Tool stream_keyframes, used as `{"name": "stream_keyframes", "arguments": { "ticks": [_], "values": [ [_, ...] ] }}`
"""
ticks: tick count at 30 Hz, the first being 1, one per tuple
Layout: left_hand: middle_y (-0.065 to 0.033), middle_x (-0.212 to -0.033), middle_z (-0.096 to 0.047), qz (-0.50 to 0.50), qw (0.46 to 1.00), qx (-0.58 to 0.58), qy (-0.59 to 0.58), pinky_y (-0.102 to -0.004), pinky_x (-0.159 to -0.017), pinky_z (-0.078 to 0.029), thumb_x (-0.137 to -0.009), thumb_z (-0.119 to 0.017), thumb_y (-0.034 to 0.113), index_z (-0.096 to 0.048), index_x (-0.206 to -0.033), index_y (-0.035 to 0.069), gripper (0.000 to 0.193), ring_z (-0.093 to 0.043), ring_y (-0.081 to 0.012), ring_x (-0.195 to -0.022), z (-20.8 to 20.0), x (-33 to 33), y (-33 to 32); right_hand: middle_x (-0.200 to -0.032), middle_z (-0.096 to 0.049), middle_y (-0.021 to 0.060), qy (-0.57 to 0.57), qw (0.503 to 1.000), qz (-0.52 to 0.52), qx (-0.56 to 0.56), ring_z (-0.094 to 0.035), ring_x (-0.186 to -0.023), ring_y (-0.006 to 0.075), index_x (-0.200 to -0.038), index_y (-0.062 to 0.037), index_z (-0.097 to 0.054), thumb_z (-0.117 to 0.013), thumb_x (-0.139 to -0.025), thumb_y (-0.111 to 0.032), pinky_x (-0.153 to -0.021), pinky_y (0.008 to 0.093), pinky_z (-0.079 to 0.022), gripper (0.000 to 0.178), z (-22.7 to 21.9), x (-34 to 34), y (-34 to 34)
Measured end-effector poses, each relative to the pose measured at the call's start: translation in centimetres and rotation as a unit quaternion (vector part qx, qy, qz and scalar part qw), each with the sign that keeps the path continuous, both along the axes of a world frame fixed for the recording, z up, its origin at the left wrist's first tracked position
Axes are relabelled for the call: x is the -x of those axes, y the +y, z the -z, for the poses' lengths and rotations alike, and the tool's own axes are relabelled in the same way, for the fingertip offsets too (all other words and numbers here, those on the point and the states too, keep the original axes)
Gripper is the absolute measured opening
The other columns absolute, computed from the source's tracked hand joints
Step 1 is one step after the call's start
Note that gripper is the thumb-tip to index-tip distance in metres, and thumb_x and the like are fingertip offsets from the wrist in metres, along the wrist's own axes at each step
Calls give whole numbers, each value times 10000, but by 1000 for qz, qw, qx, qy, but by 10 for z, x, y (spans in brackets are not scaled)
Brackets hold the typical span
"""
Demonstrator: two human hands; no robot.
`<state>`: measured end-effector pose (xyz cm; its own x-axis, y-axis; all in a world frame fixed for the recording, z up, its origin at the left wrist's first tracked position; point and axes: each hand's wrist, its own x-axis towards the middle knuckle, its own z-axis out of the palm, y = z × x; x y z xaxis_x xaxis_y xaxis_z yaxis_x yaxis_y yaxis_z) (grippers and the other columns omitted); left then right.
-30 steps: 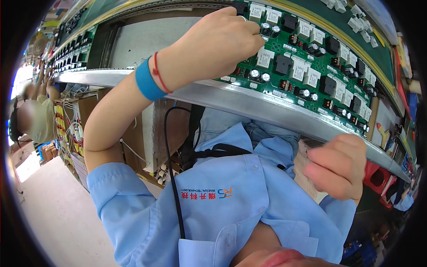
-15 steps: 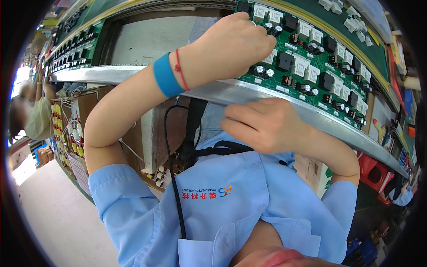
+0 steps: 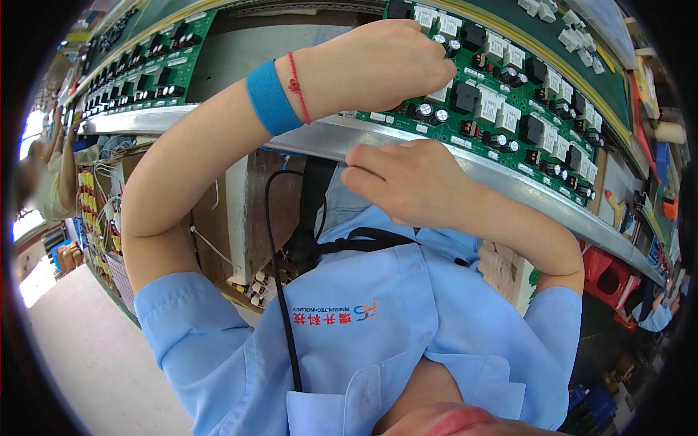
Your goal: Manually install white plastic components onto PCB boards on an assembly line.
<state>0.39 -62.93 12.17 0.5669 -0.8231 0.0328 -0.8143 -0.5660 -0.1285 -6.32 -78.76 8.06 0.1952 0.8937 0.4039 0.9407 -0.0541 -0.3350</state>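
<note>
My left hand point(image 3: 385, 64), with a blue wrist strap and a red cord at its wrist, is curled closed over the left end of a green circuit board point(image 3: 448, 131). Its fingertips point away from view, so what they hold, if anything, is hidden. The board carries white and black block-shaped relays, round capacitors and small coils. Nearer to me, my right hand point(image 3: 407, 182) hovers by the metal rail point(image 3: 480, 161) with its fingers bent in and closed. Whatever may sit between those fingers is not visible.
A second populated circuit board point(image 3: 156, 76) lies on the line at the left. Loose white parts point(image 3: 578, 40) rest on the green surface at the far right. A black cable point(image 3: 275, 254) runs down my front. A red stool point(image 3: 607, 280) stands at the right.
The left-hand circuit board has slid right along the line. My right hand has shifted slightly left and away from me, while my left hand stays over the near board's end.
</note>
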Motion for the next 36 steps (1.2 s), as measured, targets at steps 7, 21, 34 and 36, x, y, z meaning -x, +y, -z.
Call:
{"name": "stream_keyframes", "arguments": {
  "ticks": [7, 21, 34, 36],
  "values": [
    [-106, -926, -667, -73, 995, 59, 30, -341, -799, -509, -720, -729, 30, -649, -1102, 44, 390, -658, -248, -833, 6, 5, 1, -1205, -604, 86, -29, 991, 117, 60, -637, -714, 168, -1185, -38, -583, -647, -697, -35, -496, 291, -507, 492, 0, 5, 7],
    [-161, -725, -631, -5, 990, 74, 118, -394, -698, -497, -775, -632, 78, -593, -864, -31, 145, -633, -328, -709, -8, -2, -1, -1301, -559, 138, -85, 960, 212, 163, -585, -623, 147, -1338, -37, -533, -639, -888, -307, -419, 277, -456, 536, 4, 15, 18],
    [-78, -941, -685, -92, 976, 196, 27, -362, -794, -508, -765, -740, 162, -688, -1099, 76, 349, -645, -283, -824, 0, 11, 10, -1110, -668, 112, -102, 958, 222, 149, -625, -557, 139, -1200, -17, -594, -590, -810, -151, -404, 283, -468, 412, -7, 5, 20],
    [-69, -886, -680, -91, 958, 271, 10, -374, -754, -490, -793, -731, 207, -699, -1054, 91, 287, -620, -294, -781, -6, 15, 15, -1183, -664, 98, -113, 950, 235, 169, -624, -551, 132, -1203, -20, -582, -580, -810, -146, -400, 287, -467, 413, -7, 4, 15]
  ]
}}
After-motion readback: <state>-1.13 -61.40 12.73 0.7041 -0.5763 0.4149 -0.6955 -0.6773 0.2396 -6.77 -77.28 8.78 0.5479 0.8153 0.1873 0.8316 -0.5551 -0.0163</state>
